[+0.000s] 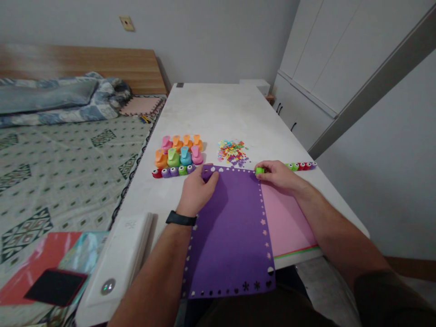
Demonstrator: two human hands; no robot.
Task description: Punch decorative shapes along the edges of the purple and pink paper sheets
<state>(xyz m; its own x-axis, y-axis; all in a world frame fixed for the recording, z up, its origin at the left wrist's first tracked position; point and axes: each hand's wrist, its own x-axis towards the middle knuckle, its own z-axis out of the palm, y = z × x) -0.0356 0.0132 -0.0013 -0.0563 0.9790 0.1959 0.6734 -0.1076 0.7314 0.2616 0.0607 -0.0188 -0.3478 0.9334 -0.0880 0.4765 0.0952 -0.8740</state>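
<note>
Looking down, a small green punch [259,170] was seen gripped by the right hand [277,176] at the top edge of a purple sheet [231,236], whose borders were holed with tiny shapes. The left hand [199,188], half closed, was pressed on that sheet's corner. A pink sheet [288,218] lay beneath. Larger punches [179,152], small punches [173,171] and paper bits [233,152] were set on the worktop [218,113] just beyond.

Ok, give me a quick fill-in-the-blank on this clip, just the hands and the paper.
The left hand rests on the ____ paper sheet. The right hand grips a small ____ craft punch at that sheet's top edge. A ____ sheet lies beneath the first. The band on the left wrist is ____.

Missing words: purple; green; pink; black.
</note>
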